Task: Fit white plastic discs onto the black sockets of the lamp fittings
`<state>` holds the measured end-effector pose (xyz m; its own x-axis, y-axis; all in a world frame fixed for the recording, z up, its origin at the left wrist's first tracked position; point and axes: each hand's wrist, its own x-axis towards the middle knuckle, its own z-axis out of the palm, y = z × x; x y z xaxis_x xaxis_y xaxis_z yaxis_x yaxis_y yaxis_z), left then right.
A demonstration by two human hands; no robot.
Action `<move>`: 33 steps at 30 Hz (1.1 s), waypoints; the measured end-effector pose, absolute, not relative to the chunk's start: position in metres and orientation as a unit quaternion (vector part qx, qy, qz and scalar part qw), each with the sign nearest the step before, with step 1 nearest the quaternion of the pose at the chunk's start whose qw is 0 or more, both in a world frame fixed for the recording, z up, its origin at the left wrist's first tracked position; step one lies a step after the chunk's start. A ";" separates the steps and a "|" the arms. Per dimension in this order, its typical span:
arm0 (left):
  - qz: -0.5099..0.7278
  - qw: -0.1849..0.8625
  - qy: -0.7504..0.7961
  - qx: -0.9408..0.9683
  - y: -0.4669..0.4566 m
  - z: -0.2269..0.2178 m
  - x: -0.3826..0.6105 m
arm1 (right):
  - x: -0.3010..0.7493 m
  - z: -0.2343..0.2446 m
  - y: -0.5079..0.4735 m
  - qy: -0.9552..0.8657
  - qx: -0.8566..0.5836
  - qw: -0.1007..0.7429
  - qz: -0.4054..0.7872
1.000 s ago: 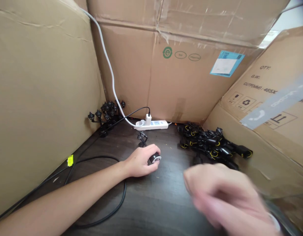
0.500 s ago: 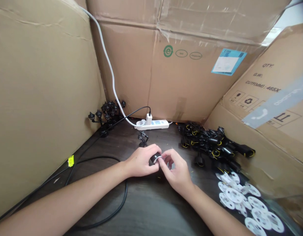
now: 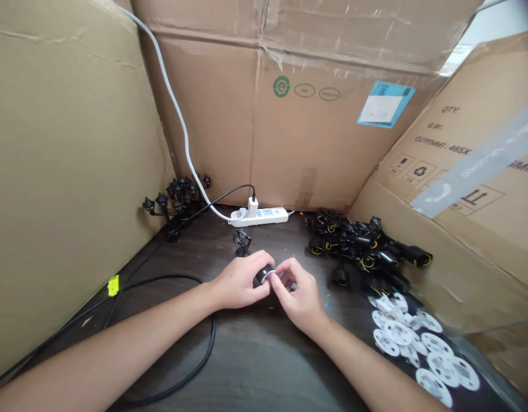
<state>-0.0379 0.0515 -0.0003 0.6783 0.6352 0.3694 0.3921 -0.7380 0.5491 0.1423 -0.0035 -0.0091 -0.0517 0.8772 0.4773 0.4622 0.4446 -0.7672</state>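
My left hand (image 3: 240, 284) is closed around a black round piece (image 3: 262, 273), its open end facing right. A thin white disc (image 3: 270, 274) lies at that end, pinched at its edge by the thumb and forefinger of my right hand (image 3: 301, 294). The disc touches the rim; whether it sits inside cannot be made out. Just beyond my left hand rises a small black lamp-like fitting (image 3: 242, 237); its joint with the held piece is hidden.
Right of my hands lie black fittings with yellow wires (image 3: 366, 240) and several white discs (image 3: 399, 332). A white power strip (image 3: 264, 217) stands behind. More black lamp-like fittings (image 3: 178, 191) and a looped black cable (image 3: 210, 343) are at left. Cardboard walls (image 3: 306, 143) surround the table.
The view has turned slightly right, so everything sits a little further left. Both hands keep their hold, with the white disc at the black piece's end.
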 end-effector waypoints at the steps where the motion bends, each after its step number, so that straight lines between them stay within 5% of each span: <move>1: 0.279 0.218 0.289 0.889 0.051 0.000 -0.038 | 0.142 -0.009 -0.004 -0.691 -0.484 0.493 0.214; 13: 0.279 0.203 0.291 0.893 0.051 -0.001 -0.038 | 0.144 -0.017 -0.002 -0.660 -0.485 0.482 0.312; 23: 0.276 0.205 0.293 0.892 0.051 0.000 -0.038 | 0.144 -0.011 0.000 -0.681 -0.502 0.476 0.240; 33: 0.276 0.209 0.295 0.890 0.050 -0.001 -0.039 | 0.145 -0.012 -0.001 -0.684 -0.494 0.453 0.287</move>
